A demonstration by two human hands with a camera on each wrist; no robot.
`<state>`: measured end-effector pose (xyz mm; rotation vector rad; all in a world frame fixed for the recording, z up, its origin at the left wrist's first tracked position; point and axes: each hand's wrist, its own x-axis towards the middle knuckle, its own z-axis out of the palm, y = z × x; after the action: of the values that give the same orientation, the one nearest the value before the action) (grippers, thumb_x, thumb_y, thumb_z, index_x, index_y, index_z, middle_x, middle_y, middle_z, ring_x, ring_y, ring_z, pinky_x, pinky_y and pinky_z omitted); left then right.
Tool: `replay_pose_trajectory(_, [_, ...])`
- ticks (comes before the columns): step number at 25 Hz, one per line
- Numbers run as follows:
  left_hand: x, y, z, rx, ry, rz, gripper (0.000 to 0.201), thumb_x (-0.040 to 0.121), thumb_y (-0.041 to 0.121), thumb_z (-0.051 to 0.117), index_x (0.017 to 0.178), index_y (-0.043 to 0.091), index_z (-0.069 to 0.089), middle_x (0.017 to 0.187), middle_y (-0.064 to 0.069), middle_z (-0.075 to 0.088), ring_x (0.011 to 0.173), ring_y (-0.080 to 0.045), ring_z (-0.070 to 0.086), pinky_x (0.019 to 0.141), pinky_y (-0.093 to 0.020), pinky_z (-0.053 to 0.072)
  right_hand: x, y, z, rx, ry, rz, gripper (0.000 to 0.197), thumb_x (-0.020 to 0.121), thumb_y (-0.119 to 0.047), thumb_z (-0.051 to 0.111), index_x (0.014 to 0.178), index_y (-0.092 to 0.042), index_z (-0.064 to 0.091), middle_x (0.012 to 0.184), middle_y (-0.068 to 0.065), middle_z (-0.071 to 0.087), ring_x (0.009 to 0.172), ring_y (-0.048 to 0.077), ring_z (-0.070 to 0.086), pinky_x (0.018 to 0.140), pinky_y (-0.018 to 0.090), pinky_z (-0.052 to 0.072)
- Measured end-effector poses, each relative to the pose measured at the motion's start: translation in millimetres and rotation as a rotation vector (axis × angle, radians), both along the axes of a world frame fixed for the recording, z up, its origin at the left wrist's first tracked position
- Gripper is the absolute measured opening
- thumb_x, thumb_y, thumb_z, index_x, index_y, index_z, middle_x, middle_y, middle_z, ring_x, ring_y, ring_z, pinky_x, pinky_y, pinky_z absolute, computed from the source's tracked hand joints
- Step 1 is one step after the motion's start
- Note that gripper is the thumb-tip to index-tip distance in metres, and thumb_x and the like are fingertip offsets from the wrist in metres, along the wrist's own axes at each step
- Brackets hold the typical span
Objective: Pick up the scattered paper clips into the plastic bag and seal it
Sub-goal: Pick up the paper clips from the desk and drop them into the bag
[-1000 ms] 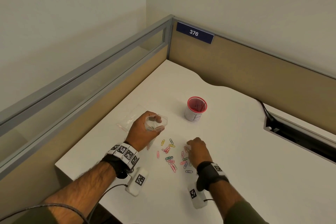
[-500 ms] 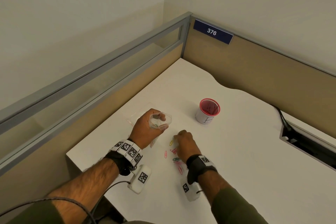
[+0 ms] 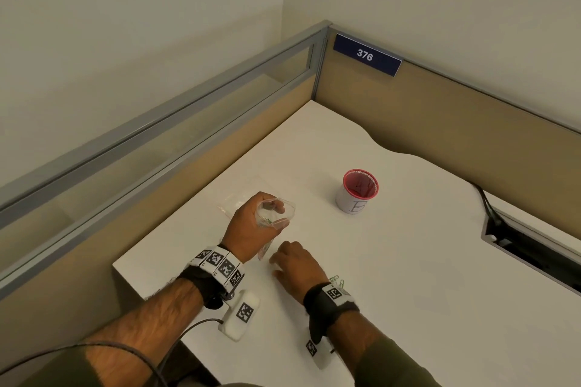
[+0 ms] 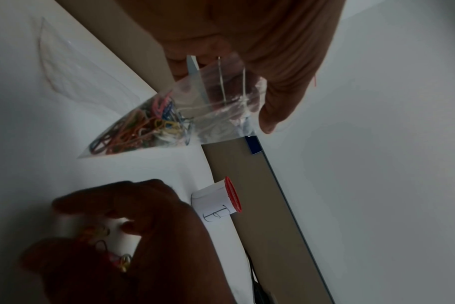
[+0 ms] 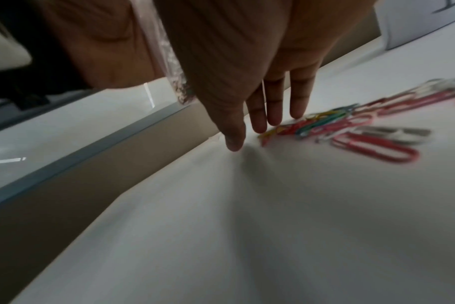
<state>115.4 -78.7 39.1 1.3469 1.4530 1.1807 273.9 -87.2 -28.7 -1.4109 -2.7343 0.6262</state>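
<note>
My left hand (image 3: 273, 214) holds a clear plastic bag (image 3: 290, 208) upright above the white desk (image 3: 424, 276), its mouth held open between thumb and fingers. In the left wrist view the bag (image 4: 143, 127) has many coloured paper clips bunched in its lower corner. My right hand (image 3: 278, 261) lies palm down on the desk just right of the bag. Its straight fingers (image 5: 273, 111) touch the desk beside a pile of loose paper clips (image 5: 351, 127). Most of the pile is hidden under that hand in the head view; two green clips (image 3: 336, 280) show by the wrist.
A red-rimmed cup (image 3: 358, 192) with a white paper label stands farther back on the desk. A second clear bag (image 3: 232, 202) lies flat behind my left hand. The desk's near-left corner is close to my left wrist. A cable slot (image 3: 534, 248) opens at the right.
My right hand has slid left across the desk toward the bag, drawing the scattered clips into a tighter pile under it. The left hand has kept the bag open in place.
</note>
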Motion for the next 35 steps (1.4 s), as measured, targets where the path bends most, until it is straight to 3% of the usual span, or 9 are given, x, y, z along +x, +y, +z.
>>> replay_pose_trajectory(6, [2.6,0.2,-1.1,-0.007,-0.012,-0.019,0.028,0.079,0.006,0.08,0.1,0.016,0.064,0.101,0.006,0.071,0.104,-0.007,0.065,0.086,-0.007,0.046,48.4,-10.6,-2.1,0.06,-0.08,-0.055,0.015,0.092,-0.013,0.046,0.095,-0.012,0.06,0.099,0.008,0.058,0.094,0.029,0.052,0.073,0.034,0.042])
replay_pose_trajectory(9, [4.2,1.3,-3.4,-0.004,-0.013,-0.033,0.029,0.078,0.006,0.08,0.099,0.016,0.064,0.099,0.006,0.071,0.104,-0.008,0.065,0.088,-0.011,0.047,87.5,-10.2,5.3,0.0,0.038,-0.303,0.018,0.092,-0.023,0.055,0.107,-0.019,0.064,0.108,0.001,0.059,0.104,0.021,0.053,0.082,0.027,0.044])
replay_pose_trajectory(11, [5.5,1.8,-4.4,-0.007,-0.013,-0.037,0.029,0.078,0.006,0.08,0.099,0.016,0.064,0.099,0.007,0.071,0.104,-0.008,0.065,0.09,-0.013,0.047,107.1,-10.6,11.1,-0.076,0.054,-0.422,0.036,0.09,-0.036,0.059,0.123,-0.023,0.058,0.119,-0.003,0.055,0.113,0.017,0.05,0.092,0.027,0.045])
replay_pose_trajectory(15, [11.7,2.8,-4.4,-0.003,-0.009,-0.068,0.029,0.077,0.006,0.08,0.099,0.016,0.064,0.099,0.005,0.071,0.103,-0.006,0.065,0.094,-0.018,0.046,100.8,-21.1,14.7,-0.196,-0.097,-0.361,0.069,0.075,-0.055,0.068,0.135,-0.032,0.044,0.125,-0.004,0.045,0.117,0.017,0.041,0.093,0.035,0.048])
replay_pose_trajectory(20, [17.0,3.4,-2.5,0.004,-0.032,-0.086,0.029,0.077,0.005,0.08,0.099,0.015,0.064,0.099,0.006,0.071,0.104,-0.006,0.064,0.095,-0.017,0.047,67.0,-28.5,6.7,-0.01,-0.193,-0.259,0.021,0.095,-0.031,0.051,0.112,-0.02,0.056,0.109,0.004,0.051,0.099,0.025,0.051,0.07,0.032,0.047])
replay_pose_trajectory(23, [18.0,2.3,-2.0,0.011,-0.038,-0.083,0.03,0.077,0.003,0.08,0.1,0.014,0.064,0.099,0.007,0.07,0.103,-0.004,0.064,0.09,-0.01,0.046,62.6,-26.6,7.2,0.018,-0.201,-0.261,0.015,0.097,-0.022,0.047,0.106,-0.015,0.056,0.105,0.007,0.053,0.094,0.026,0.053,0.067,0.029,0.038])
replay_pose_trajectory(26, [17.2,0.8,-2.5,0.015,-0.032,-0.085,0.03,0.077,0.004,0.08,0.1,0.014,0.064,0.099,0.007,0.07,0.103,-0.003,0.064,0.089,-0.008,0.045,68.6,-16.4,8.6,0.007,-0.161,-0.327,0.015,0.096,-0.019,0.048,0.101,-0.011,0.06,0.103,0.008,0.059,0.092,0.025,0.056,0.071,0.028,0.042])
replay_pose_trajectory(31, [15.7,2.3,-4.1,0.025,-0.042,-0.08,0.03,0.077,0.005,0.08,0.1,0.016,0.064,0.099,0.006,0.071,0.103,-0.007,0.064,0.088,-0.01,0.047,85.9,-1.7,26.2,-0.081,0.011,-0.536,0.017,0.092,-0.015,0.055,0.097,-0.013,0.07,0.099,0.005,0.071,0.09,0.023,0.065,0.08,0.031,0.051])
replay_pose_trajectory(35, [18.6,3.7,-7.4,0.02,-0.048,-0.102,0.031,0.077,0.005,0.081,0.1,0.017,0.064,0.098,0.006,0.071,0.105,-0.009,0.065,0.087,-0.01,0.047,93.7,1.5,64.9,-0.096,0.333,-0.691,0.008,0.087,-0.011,0.064,0.09,-0.013,0.072,0.086,0.002,0.071,0.076,0.018,0.065,0.076,0.029,0.054])
